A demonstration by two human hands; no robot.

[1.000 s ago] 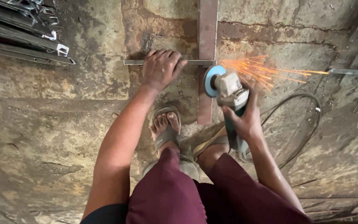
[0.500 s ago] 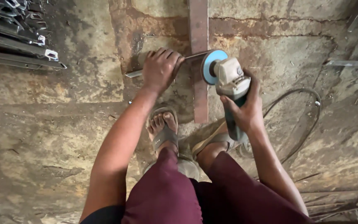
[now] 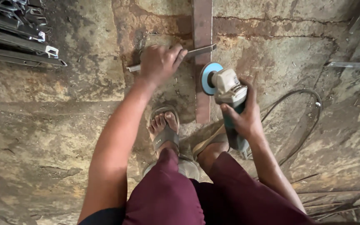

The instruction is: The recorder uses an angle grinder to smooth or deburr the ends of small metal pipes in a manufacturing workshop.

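Concrete floor [image 3: 55, 125]: rough, stained, cracked; everything here lies on it or is held just above it.
Flat steel bar [image 3: 203, 62]: the landmark. A long rusty strip running from the top edge of the view toward the person's feet, flat on the floor. By its look heavy and stiff; it likely would not shift under a light push.
Stacked metal profiles [image 3: 17, 37]: far left of the flat steel bar, at the top corner, well apart from both hands.
Power cord [image 3: 305, 121]: loops on the floor right of the flat steel bar and seems to lead toward the grinder; its join is hidden.
Angle grinder [image 3: 228, 93]: just right of the flat steel bar, disc edge beside it; no sparks show. Judged fairly heavy, hard-bodied and front-weighted. The slim dark rear body is the place to hold; the blue disc [image 3: 209, 78] is brittle and abrasive, not for touching.
Right hand [image 3: 244, 118]: fingers wrapped tight round the grinder's rear body, thumb on top.
Thin metal strip [image 3: 198, 51]: crosses the flat steel bar, its left end out to that bar's left. Light, rigid, probably with sharp or hot ends; best taken mid-length.
Left hand [image 3: 159, 62]: left of the flat steel bar, closed over the strip's middle, gripping or pressing it.
Sandalled feet [image 3: 165, 131]: near the bar's lower end.
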